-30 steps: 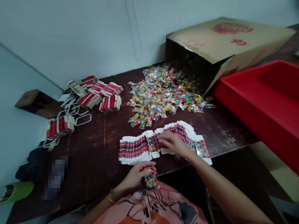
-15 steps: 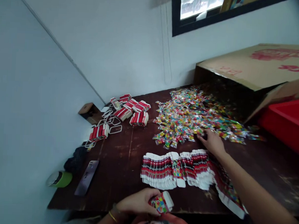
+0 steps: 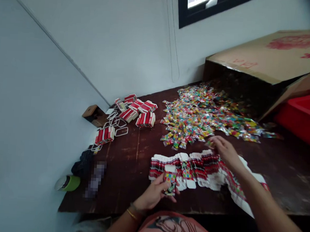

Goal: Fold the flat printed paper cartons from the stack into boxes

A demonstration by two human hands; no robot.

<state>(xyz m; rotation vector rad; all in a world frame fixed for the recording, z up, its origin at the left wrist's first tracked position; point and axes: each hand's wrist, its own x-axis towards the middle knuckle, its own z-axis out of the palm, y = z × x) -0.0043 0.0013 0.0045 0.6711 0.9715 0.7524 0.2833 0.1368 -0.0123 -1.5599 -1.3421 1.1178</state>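
My left hand (image 3: 154,192) grips a small printed carton (image 3: 170,182), red with coloured dots, its white flap pointing up. It is held upright over the front of the table. Between the fingertips of my right hand (image 3: 224,149) is a small candy packet (image 3: 210,143), partly hidden by the fingers. That hand hovers between the spread of clear candy packets (image 3: 191,114) and a long overlapping row of flat cartons (image 3: 206,169). My right forearm covers part of the row's right end.
Bundled red-and-white cartons (image 3: 145,119) lie at the back left beside white loops (image 3: 115,121) and a brown box (image 3: 94,114). A green cup (image 3: 72,183) and a blurred phone (image 3: 96,180) are at the left edge. A large cardboard box (image 3: 267,56) and a red bin (image 3: 303,117) stand right.
My left hand has raised the carton from the table's front edge and turned it upright. My right hand has drawn back from the pile with a candy packet. The view has shifted slightly.
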